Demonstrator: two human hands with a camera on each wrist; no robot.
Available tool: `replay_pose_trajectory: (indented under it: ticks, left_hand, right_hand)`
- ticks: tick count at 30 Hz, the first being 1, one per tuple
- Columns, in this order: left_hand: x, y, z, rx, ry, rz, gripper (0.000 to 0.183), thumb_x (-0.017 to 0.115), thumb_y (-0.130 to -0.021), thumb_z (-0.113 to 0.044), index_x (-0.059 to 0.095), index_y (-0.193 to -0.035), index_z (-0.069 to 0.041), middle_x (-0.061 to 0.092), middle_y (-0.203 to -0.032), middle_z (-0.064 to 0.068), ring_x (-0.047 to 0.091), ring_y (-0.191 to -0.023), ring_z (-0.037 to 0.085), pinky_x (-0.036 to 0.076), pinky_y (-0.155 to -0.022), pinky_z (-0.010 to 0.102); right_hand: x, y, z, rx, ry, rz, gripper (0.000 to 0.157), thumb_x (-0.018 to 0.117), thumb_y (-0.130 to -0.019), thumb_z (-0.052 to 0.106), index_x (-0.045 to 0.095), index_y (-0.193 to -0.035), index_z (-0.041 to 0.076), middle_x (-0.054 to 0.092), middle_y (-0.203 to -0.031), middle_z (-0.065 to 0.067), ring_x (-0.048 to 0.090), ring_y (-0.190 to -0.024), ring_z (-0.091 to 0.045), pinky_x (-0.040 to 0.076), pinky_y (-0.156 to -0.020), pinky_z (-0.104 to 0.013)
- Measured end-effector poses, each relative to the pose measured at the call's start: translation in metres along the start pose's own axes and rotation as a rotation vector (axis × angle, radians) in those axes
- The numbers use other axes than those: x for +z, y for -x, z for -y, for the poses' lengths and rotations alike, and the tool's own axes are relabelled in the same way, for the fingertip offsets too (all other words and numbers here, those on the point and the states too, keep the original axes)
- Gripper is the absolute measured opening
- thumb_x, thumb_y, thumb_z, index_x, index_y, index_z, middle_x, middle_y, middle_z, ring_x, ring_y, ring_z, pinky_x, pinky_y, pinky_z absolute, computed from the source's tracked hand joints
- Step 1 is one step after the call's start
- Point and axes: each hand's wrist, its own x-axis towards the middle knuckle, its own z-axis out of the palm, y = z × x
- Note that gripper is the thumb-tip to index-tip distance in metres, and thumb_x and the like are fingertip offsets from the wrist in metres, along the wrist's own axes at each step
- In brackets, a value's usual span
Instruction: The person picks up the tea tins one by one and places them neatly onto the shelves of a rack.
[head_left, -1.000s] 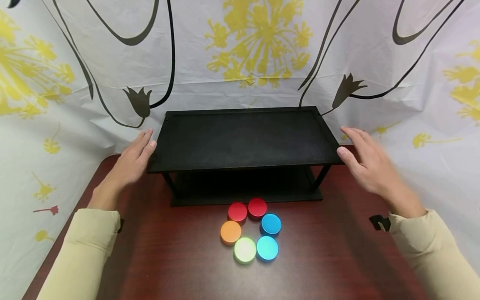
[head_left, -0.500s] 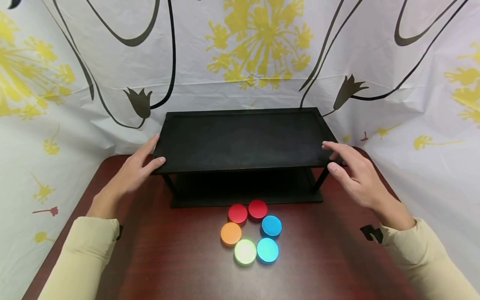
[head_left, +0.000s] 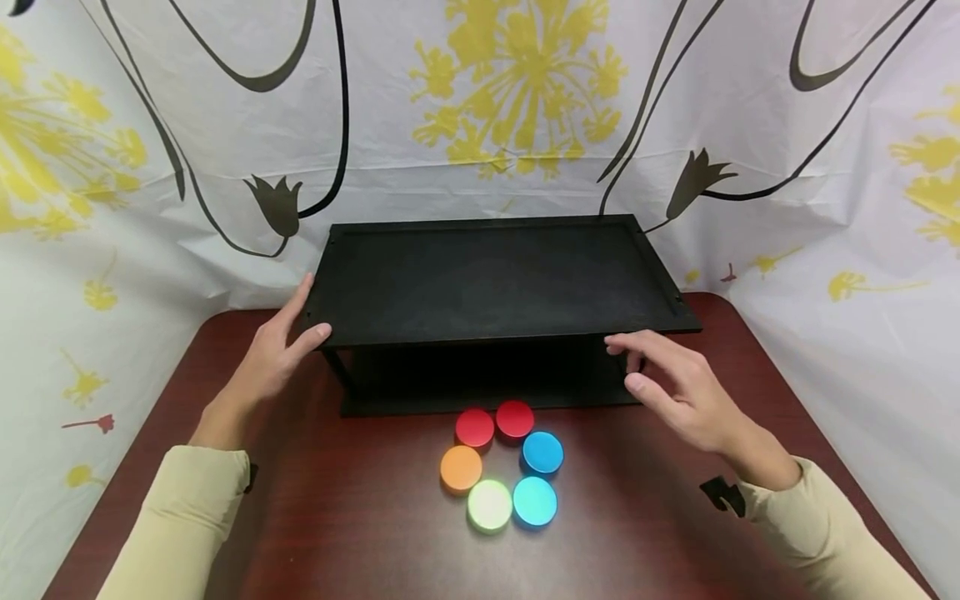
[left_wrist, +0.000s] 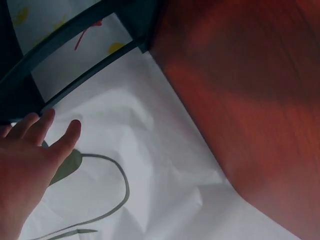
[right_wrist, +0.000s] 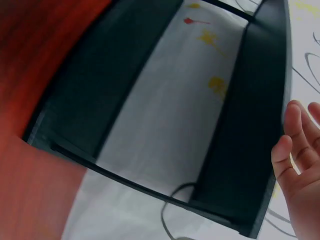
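A black two-tier shelf [head_left: 495, 279] stands at the back of the table. At its left front corner my left hand [head_left: 266, 354] rests against the top board's edge, thumb and fingers spread. My right hand [head_left: 686, 392] hovers before the shelf's right front, its fingers loosely bent and holding nothing. In the right wrist view that hand [right_wrist: 302, 165] shows beside the upper board. In front of the shelf lies a ring of round caps: two red caps [head_left: 514, 421], an orange cap [head_left: 461, 468], a pale green cap [head_left: 490, 505], a light blue cap [head_left: 535, 502] and a blue cap [head_left: 542, 452].
The dark red-brown table [head_left: 375, 517] carries everything. A white cloth [head_left: 525, 100] with yellow and grey flower prints hangs behind and along both sides. Under the top board, the lower shelf board [head_left: 420, 400] sits close behind the red caps.
My left hand has come onto the shelf's left corner. My right hand has moved left and toward me, from beside the shelf's right edge to in front of it. The caps stay put.
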Motion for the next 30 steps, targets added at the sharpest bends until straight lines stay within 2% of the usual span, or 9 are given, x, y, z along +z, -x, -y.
replay_pose_trajectory:
  ticks: [4,10,13,18,25,30]
  left_hand:
    - [0.004,0.001,0.002,0.012,0.039,-0.025,0.07,0.052,-0.102,-0.029,0.013,-0.16,-0.035,0.015,-0.165,-0.001,0.018,-0.149,0.031,0.016,-0.113,0.062]
    - [0.01,0.003,0.004,0.001,0.075,-0.075,0.067,0.05,-0.102,-0.029,0.015,-0.159,-0.037,0.017,-0.165,-0.005,0.022,-0.148,0.025,0.019,-0.115,0.047]
    - [0.014,0.004,0.004,0.002,0.102,-0.092,0.065,0.048,-0.103,-0.029,0.015,-0.159,-0.036,0.017,-0.165,-0.005,0.021,-0.148,0.023,0.017,-0.116,0.047]
    - [0.019,0.004,0.005,0.002,0.166,-0.121,0.065,0.047,-0.103,-0.024,0.017,-0.159,-0.032,0.017,-0.165,-0.003,0.019,-0.149,0.023,0.015,-0.117,0.047]
    - [0.023,0.003,0.007,0.024,0.274,-0.126,0.065,0.045,-0.103,-0.02,0.016,-0.16,-0.027,0.015,-0.166,0.002,0.016,-0.15,0.019,0.017,-0.113,0.022]
    - [0.026,0.002,0.008,0.05,0.354,-0.123,0.064,0.043,-0.103,-0.017,0.016,-0.16,-0.025,0.015,-0.166,0.002,0.015,-0.15,0.015,0.018,-0.111,0.016]
  right_hand:
    - [0.007,0.011,-0.004,0.062,-0.03,0.046,0.047,0.058,-0.083,-0.007,0.061,-0.129,0.001,0.064,-0.115,-0.005,0.054,-0.087,-0.009,0.043,-0.078,-0.022]
    - [0.016,0.023,-0.004,0.201,-0.055,0.134,0.05,0.062,-0.088,-0.003,0.058,-0.136,0.011,0.062,-0.119,0.002,0.055,-0.087,-0.008,0.046,-0.074,-0.023]
    - [0.02,0.026,-0.003,0.249,-0.06,0.17,0.049,0.064,-0.089,0.0,0.058,-0.136,0.013,0.062,-0.118,0.004,0.057,-0.086,-0.007,0.049,-0.076,-0.024]
    - [0.03,0.031,-0.005,0.27,-0.094,0.19,0.049,0.067,-0.089,0.002,0.058,-0.135,0.013,0.063,-0.114,0.005,0.059,-0.083,-0.007,0.05,-0.073,-0.026]
    - [0.046,0.041,-0.006,0.313,-0.125,0.244,0.048,0.07,-0.089,0.008,0.058,-0.135,0.016,0.063,-0.116,0.006,0.06,-0.087,-0.007,0.05,-0.078,-0.029]
    - [0.053,0.046,-0.008,0.343,-0.138,0.273,0.047,0.071,-0.09,0.011,0.058,-0.135,0.018,0.063,-0.116,0.006,0.059,-0.086,-0.007,0.051,-0.074,-0.034]
